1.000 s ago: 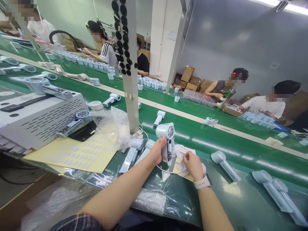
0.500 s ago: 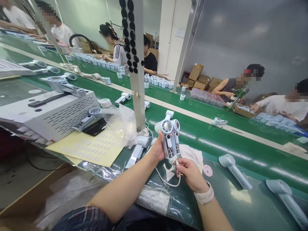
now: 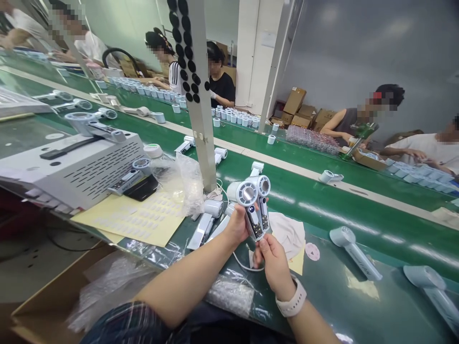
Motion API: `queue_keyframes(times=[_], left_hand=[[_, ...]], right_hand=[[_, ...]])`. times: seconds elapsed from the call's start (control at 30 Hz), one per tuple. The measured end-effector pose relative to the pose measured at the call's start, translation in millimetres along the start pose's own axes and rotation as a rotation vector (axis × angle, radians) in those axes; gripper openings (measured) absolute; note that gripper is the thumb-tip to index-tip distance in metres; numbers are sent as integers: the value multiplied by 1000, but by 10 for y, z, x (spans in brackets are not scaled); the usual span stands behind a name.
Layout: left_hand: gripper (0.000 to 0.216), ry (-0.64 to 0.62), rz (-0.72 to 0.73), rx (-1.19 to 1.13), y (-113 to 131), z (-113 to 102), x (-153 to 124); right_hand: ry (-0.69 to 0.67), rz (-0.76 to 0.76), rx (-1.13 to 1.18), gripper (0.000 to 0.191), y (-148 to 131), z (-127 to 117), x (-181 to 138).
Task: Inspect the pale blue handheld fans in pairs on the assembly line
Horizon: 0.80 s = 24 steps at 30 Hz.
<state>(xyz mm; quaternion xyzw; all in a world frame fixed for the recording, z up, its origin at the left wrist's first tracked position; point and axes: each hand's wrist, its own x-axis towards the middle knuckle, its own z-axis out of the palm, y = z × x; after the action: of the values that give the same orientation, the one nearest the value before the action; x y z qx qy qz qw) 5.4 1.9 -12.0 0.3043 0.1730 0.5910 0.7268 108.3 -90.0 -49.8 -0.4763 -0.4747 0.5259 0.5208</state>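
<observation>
My left hand [image 3: 237, 225] is wrapped round two pale blue handheld fans held side by side, the nearer fan [image 3: 247, 193] and the farther fan [image 3: 264, 185]. Their round heads point up, and circuit boards show in the open handles. A small display on the nearer one is lit. Below them, my right hand [image 3: 274, 260] pinches the end of a white charging cable [image 3: 247, 268] against the nearer handle's bottom. My fingers hide the plug, so I cannot tell how far it sits in. More fans, one of them a fan with its handle toward me [image 3: 202, 229], lie to the left.
A white vented box [image 3: 89, 167] and a yellow sticker sheet [image 3: 132, 222] stand left. A metal post [image 3: 201, 143] rises ahead, before the green conveyor [image 3: 297, 191]. Single fans, including a fan at right [image 3: 355, 251], lie on the bench. Co-workers sit across the belt.
My right hand has brought the cable end up from below to the bottom of the nearer fan. That fan's display is now lit. My left hand still holds both fans.
</observation>
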Motion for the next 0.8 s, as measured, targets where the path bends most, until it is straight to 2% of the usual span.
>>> queue_keyframes(times=[0.13, 0.2, 0.37, 0.67, 0.8], left_hand=[[74, 51, -31, -135, 66, 26, 35], [73, 44, -54, -187, 98, 38, 41], [72, -23, -71, -185, 140, 71, 2], [72, -60, -74, -167, 151, 57, -14], [71, -78, -67, -147, 149, 60, -21]], right_hand=[[-7, -198, -199, 41, -93, -45, -7], [19, -224, -223, 41, -118, -48, -16], [81, -148, -203, 47, -154, -78, -11], [-19, -82, -200, 48, -197, -249, 34], [13, -76, -157, 49, -196, -223, 22]])
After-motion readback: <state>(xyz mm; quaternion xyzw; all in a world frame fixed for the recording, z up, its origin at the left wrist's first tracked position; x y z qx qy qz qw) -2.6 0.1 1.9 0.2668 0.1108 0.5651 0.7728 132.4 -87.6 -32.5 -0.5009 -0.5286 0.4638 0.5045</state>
